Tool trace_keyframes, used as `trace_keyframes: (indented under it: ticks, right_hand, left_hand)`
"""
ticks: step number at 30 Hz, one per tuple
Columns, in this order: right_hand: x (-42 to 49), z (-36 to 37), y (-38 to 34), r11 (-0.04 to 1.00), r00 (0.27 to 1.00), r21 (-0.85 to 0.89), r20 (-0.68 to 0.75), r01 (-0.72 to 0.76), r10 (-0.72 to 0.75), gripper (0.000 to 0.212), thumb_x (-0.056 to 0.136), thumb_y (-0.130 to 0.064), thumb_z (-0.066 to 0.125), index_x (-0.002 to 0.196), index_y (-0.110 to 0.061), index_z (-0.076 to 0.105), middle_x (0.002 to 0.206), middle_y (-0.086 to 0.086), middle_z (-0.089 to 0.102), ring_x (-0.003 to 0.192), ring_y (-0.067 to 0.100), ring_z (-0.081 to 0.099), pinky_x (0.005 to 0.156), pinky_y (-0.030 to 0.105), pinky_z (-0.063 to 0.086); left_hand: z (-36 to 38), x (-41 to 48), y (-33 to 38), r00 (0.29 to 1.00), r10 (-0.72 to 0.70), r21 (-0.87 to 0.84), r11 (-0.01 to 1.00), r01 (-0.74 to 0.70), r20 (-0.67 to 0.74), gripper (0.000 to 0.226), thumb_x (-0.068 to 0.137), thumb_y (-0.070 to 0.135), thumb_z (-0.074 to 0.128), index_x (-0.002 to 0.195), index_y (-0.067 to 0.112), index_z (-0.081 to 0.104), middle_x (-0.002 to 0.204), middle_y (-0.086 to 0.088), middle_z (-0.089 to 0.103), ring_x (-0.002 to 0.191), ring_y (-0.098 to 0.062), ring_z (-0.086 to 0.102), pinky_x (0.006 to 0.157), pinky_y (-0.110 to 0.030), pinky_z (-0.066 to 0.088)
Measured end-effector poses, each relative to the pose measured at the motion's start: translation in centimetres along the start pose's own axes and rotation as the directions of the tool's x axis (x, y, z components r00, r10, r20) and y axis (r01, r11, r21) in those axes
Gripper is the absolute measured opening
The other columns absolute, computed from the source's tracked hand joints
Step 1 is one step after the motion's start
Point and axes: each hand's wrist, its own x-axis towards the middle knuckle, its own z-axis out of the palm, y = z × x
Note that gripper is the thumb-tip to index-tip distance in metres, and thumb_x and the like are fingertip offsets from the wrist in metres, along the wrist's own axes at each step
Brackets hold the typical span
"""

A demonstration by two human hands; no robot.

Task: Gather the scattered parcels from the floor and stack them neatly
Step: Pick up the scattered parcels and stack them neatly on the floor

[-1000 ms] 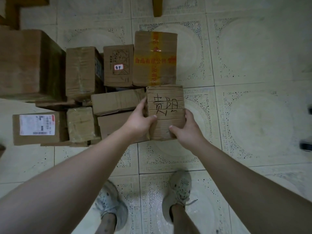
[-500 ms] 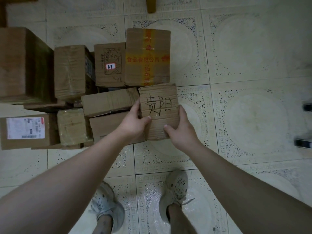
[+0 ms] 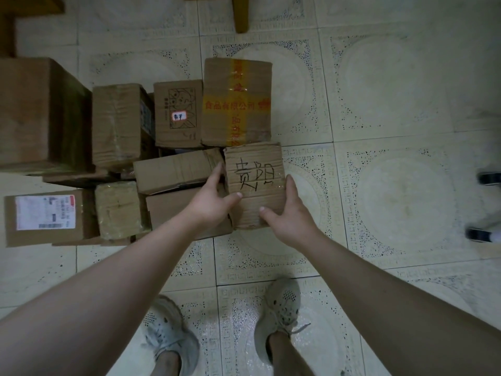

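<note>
Parcel (image 3: 254, 183), marker-inscribed: gripped at sides by left hand (image 3: 210, 204) & right hand (image 3: 287, 213). Creased cardboard, prob. light, soft-walled; hold near corners.

The left arm (image 3: 108, 280) and the right arm (image 3: 379, 289) are bare, from the left hand (image 3: 208, 203) and the right hand (image 3: 288, 213) back to the near edge. The feet wear pale grey knitted sneakers, the left shoe (image 3: 170, 332) and the right shoe (image 3: 279, 308), both speckled with small dark spots. A pale lace (image 3: 301, 328) sticks out on the right shoe's right side.
</note>
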Motion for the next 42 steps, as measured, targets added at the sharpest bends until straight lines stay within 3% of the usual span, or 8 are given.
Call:
trace_keyframes:
  ticks: [2, 5, 9, 14, 23, 28, 37, 42]
  right_hand:
    - [-0.2, -0.6, -0.6, 0.999, 1.000, -0.033, -0.022, -0.008, 0.007, 0.096, 0.087, -0.044, 0.063, 0.151, -0.033, -0.007, 0.155, -0.001, 0.024, 0.134, 0.023, 0.036, 0.105, 0.038, 0.035]
    - [-1.2, -1.8, -2.5, 0.981, 0.998, -0.194, -0.067, -0.007, -0.006, 0.094, 0.087, -0.050, 0.061, 0.153, -0.029, -0.004, 0.160, -0.001, 0.008, 0.144, 0.024, 0.017, 0.112, 0.041, 0.022]
    - [-3.8, -2.3, -9.5, 0.911, 0.995, -0.405, -0.022, 0.077, -0.094, 0.088, 0.086, -0.059, 0.054, 0.153, -0.030, 0.006, 0.162, 0.001, 0.002, 0.147, 0.024, 0.003, 0.115, 0.043, 0.013]
    - [-11.3, 0.2, -22.6, 0.804, 0.975, -0.553, 0.112, 0.220, -0.189, 0.080, 0.084, -0.063, 0.051, 0.151, -0.032, 0.019, 0.160, 0.001, 0.015, 0.146, 0.024, 0.012, 0.113, 0.047, 0.020]
    - [-26.8, 10.5, -42.3, 0.668, 0.914, -0.627, 0.228, 0.401, -0.335, 0.079, 0.083, -0.058, 0.060, 0.149, -0.030, 0.026, 0.156, 0.003, 0.027, 0.141, 0.025, 0.027, 0.110, 0.047, 0.033]
    - [-33.5, 18.4, -50.6, 0.520, 0.809, -0.628, 0.368, 0.580, -0.458, 0.076, 0.085, -0.054, 0.060, 0.148, -0.028, 0.028, 0.150, 0.006, 0.035, 0.133, 0.028, 0.037, 0.101, 0.044, 0.040]
    - [-37.0, 33.6, -60.3, 0.329, 0.706, -0.630, 0.565, 0.703, -0.427, 0.073, 0.092, -0.050, 0.054, 0.152, -0.024, 0.022, 0.154, 0.008, 0.028, 0.133, 0.031, 0.039, 0.104, 0.047, 0.043]
    - [-34.2, 41.9, -64.6, 0.343, 0.690, -0.599, 0.606, 0.724, -0.397, 0.073, 0.090, -0.050, 0.057, 0.151, -0.026, 0.025, 0.154, 0.007, 0.030, 0.132, 0.029, 0.042, 0.103, 0.045, 0.044]
  left_hand:
    - [-1.0, -0.4, 0.1, 0.999, -0.015, 0.070, 0.997, 0.017, -0.032, 0.087, 0.087, 0.035, 0.064, 0.149, 0.038, 0.004, 0.155, 0.004, 0.025, 0.137, -0.022, 0.031, 0.098, -0.030, 0.032]
    - [-3.6, -2.2, 0.5, 0.996, -0.038, 0.127, 0.991, 0.049, -0.083, 0.083, 0.086, 0.041, 0.063, 0.148, 0.041, 0.007, 0.156, 0.003, 0.022, 0.140, -0.024, 0.028, 0.106, -0.038, 0.032]
    - [-8.5, -7.7, 2.3, 0.985, -0.060, 0.107, 0.991, 0.078, -0.162, 0.077, 0.087, 0.040, 0.063, 0.148, 0.039, 0.017, 0.153, 0.003, 0.029, 0.137, -0.022, 0.034, 0.108, -0.039, 0.032]
    - [-18.2, -19.4, 3.8, 0.967, -0.019, 0.158, 0.986, 0.061, -0.253, 0.071, 0.089, 0.036, 0.061, 0.149, 0.026, 0.024, 0.158, -0.001, 0.017, 0.143, -0.018, 0.019, 0.112, -0.028, 0.017]
    - [-39.0, -40.0, -2.1, 0.893, -0.054, 0.127, 0.984, 0.123, -0.448, 0.074, 0.087, 0.049, 0.058, 0.149, 0.031, 0.022, 0.157, -0.002, 0.019, 0.143, -0.022, 0.020, 0.112, -0.038, 0.022]
    - [-48.5, -48.5, -6.3, 0.817, -0.050, 0.019, 0.997, 0.075, -0.574, 0.072, 0.087, 0.045, 0.060, 0.148, 0.034, 0.023, 0.157, -0.002, 0.020, 0.142, -0.024, 0.023, 0.107, -0.038, 0.029]
    - [-58.9, -56.9, -16.2, 0.705, -0.186, -0.122, 0.983, 0.141, -0.684, 0.071, 0.089, 0.043, 0.059, 0.149, 0.030, 0.022, 0.157, -0.002, 0.021, 0.142, -0.024, 0.022, 0.112, -0.040, 0.023]
    - [-64.6, -56.2, -20.5, 0.700, -0.252, -0.164, 0.968, 0.192, -0.668, 0.072, 0.089, 0.042, 0.058, 0.149, 0.031, 0.020, 0.157, -0.001, 0.020, 0.142, -0.023, 0.022, 0.112, -0.040, 0.023]
